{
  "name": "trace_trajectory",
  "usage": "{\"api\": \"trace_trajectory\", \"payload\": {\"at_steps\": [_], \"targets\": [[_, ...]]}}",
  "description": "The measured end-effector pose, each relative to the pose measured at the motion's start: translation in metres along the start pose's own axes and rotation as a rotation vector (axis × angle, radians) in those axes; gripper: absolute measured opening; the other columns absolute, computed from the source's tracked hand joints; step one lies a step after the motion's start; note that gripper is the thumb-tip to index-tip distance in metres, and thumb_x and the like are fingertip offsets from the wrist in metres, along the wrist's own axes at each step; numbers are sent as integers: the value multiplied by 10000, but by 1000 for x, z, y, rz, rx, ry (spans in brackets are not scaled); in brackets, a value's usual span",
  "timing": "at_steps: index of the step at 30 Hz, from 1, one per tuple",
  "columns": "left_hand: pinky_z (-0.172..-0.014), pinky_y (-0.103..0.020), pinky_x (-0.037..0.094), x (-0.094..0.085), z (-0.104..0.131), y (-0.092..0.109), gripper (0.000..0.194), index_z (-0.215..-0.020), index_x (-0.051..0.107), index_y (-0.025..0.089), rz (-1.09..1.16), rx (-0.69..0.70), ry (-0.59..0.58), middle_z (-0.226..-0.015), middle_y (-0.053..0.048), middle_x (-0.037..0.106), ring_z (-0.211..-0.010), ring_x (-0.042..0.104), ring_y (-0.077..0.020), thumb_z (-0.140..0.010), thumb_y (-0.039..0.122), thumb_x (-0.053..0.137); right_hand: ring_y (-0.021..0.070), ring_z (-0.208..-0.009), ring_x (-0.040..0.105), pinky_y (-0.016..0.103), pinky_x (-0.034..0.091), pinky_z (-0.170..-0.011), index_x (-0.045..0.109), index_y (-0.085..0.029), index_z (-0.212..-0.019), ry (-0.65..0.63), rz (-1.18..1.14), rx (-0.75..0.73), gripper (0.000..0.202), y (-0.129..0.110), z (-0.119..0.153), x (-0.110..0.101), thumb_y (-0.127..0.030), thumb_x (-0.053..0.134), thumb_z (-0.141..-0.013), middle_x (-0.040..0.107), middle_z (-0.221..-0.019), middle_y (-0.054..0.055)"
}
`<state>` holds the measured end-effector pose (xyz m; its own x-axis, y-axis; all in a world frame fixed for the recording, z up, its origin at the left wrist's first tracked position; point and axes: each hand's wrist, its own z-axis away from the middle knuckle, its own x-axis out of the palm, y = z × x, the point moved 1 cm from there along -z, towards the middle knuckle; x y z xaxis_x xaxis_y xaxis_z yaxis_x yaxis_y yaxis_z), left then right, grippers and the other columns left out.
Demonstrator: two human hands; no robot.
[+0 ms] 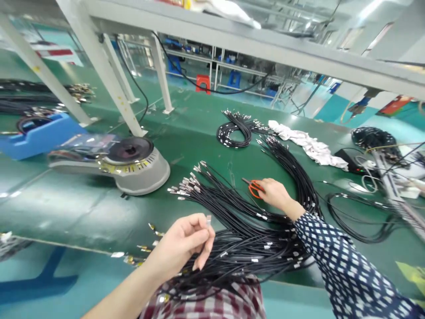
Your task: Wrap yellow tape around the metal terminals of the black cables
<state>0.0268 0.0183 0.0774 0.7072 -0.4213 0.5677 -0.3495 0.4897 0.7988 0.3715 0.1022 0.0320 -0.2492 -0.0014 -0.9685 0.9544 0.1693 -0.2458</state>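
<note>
My left hand (191, 241) is raised over the near bundle of black cables (245, 254). Its thumb and forefinger are pinched together, and a small silvery tip like a cable connector (208, 219) sticks out above them. The rest of that piece is hidden by the fingers. Farther right, my right hand (275, 193) has its fingers closed at the orange handles of a pair of scissors (255, 188), whose blades point left just above the green table. Cables with silvery connector ends (186, 184) fan out between the two hands.
On the left stand a grey round-ended device with a dark disc (131, 150) and a blue holder (43, 137). A coiled cable bundle (234, 130) and a crumpled white cloth (308, 144) lie farther back. White shelf legs (102, 71) rise from the table (186, 128).
</note>
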Motion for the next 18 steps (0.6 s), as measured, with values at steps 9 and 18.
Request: {"api": "trace_trajectory", "payload": {"at_steps": [9, 18], "targets": [[-597, -215, 429, 6, -8, -11, 131, -758, 652, 160, -890, 368, 223, -716, -9, 640, -653, 563, -106, -884, 178, 621, 205, -856, 698, 317, 546, -758, 579, -160, -1061, -111, -707, 20, 321, -38, 39, -32, -442, 490, -936, 708, -1011, 118], [-706, -288, 492, 1, -5, -35, 107, -859, 646, 141, -1370, 805, 173, -779, -45, 663, -728, 601, -151, -925, 117, 565, 133, -671, 513, 243, 408, -626, 573, -199, -871, -479, -470, -101, 388, -110, 83, -60, -516, 760, -749, 600, -755, -12]]}}
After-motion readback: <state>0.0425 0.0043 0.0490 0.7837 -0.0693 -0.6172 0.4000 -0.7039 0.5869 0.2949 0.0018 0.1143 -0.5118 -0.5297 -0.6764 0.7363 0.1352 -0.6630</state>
